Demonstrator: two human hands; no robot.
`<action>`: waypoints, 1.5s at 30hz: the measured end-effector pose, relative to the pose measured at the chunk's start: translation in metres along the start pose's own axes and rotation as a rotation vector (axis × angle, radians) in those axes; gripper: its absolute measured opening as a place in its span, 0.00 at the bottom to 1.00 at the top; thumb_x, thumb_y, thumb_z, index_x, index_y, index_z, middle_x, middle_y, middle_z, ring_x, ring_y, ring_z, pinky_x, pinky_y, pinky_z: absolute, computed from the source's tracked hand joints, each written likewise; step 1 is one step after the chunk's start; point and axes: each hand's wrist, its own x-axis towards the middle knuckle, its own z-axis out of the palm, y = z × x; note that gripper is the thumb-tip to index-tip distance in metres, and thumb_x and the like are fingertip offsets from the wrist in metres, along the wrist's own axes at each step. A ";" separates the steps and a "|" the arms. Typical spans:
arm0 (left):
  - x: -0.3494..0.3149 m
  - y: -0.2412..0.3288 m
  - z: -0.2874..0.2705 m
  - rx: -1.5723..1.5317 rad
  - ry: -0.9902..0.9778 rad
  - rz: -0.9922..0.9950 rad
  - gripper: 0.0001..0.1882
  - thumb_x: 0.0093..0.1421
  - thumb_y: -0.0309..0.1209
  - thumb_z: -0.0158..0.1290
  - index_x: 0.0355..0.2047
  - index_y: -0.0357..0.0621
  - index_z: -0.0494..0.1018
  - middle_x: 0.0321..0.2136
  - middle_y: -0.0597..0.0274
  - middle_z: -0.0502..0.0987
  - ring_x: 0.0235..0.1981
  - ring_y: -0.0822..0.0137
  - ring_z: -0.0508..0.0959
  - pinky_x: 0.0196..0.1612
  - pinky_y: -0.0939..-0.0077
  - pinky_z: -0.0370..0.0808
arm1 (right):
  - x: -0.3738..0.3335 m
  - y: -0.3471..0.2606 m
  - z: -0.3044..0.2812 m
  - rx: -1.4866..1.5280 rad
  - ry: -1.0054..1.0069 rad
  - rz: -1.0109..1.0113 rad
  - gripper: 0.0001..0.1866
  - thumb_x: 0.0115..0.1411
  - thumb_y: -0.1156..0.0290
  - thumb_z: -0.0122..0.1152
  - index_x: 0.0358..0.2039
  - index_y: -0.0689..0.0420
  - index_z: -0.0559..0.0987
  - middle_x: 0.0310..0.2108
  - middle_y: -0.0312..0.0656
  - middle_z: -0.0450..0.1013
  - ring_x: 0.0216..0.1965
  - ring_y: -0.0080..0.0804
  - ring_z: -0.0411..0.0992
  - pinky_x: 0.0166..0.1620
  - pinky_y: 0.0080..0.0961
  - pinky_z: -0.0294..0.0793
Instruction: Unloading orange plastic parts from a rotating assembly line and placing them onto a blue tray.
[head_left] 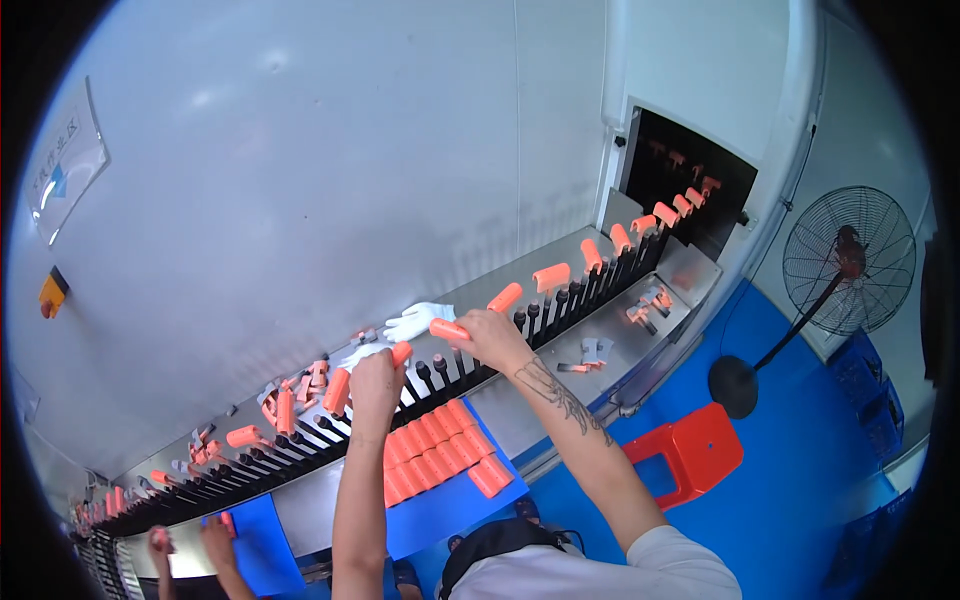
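My left hand (374, 387) is closed over the row of black spindles (437, 370), around a glossy orange tube-like shell (401, 354) whose end sticks out on the right. Just left of that hand, another orange shell (337, 391) sits tilted; whether the hand touches it I cannot tell. Farther right, my right hand (490, 338) grips an orange shell (448, 330) that pokes out leftward from the fingers. Beyond it, an orange shell (505, 297) stands on the line. In front of me, rows of orange shells (430, 455) lie on a blue sheet (425, 528).
White gloves (418, 321) and loose orange pieces (295, 392) lie behind the spindles. Rightward, the line meets a dark wall opening (690, 165). A red stool (690, 450) and a black fan (850, 260) stand on the right. Another person's hands (218, 545) work at lower left.
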 end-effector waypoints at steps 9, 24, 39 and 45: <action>-0.017 -0.098 -0.041 -0.588 -0.027 -0.431 0.17 0.56 0.40 0.60 0.23 0.36 0.81 0.13 0.67 0.75 0.15 0.77 0.73 0.20 0.78 0.68 | 0.046 -0.052 0.021 0.218 -0.211 0.317 0.17 0.53 0.58 0.68 0.29 0.62 0.84 0.25 0.52 0.79 0.29 0.45 0.79 0.34 0.36 0.75; -0.240 -0.078 0.134 -0.152 -0.208 0.234 0.22 0.47 0.25 0.61 0.45 0.50 0.80 0.47 0.51 0.73 0.47 0.49 0.73 0.50 0.58 0.71 | -0.247 -0.095 0.185 0.134 -0.067 0.122 0.14 0.57 0.70 0.63 0.45 0.56 0.79 0.46 0.42 0.73 0.45 0.39 0.74 0.43 0.32 0.78; -0.252 -0.037 0.142 -0.421 -0.173 0.055 0.19 0.56 0.29 0.62 0.49 0.42 0.76 0.52 0.44 0.70 0.50 0.45 0.74 0.51 0.58 0.74 | -0.242 -0.076 0.163 -0.023 -0.167 0.035 0.22 0.50 0.77 0.57 0.48 0.58 0.79 0.54 0.47 0.71 0.55 0.46 0.67 0.59 0.43 0.66; -0.189 -0.010 0.083 -0.456 -0.015 0.105 0.20 0.57 0.28 0.60 0.50 0.39 0.74 0.50 0.47 0.73 0.50 0.46 0.74 0.53 0.57 0.74 | -0.170 -0.031 0.108 0.230 0.254 0.184 0.16 0.57 0.83 0.52 0.46 0.64 0.78 0.49 0.55 0.73 0.51 0.55 0.72 0.55 0.43 0.72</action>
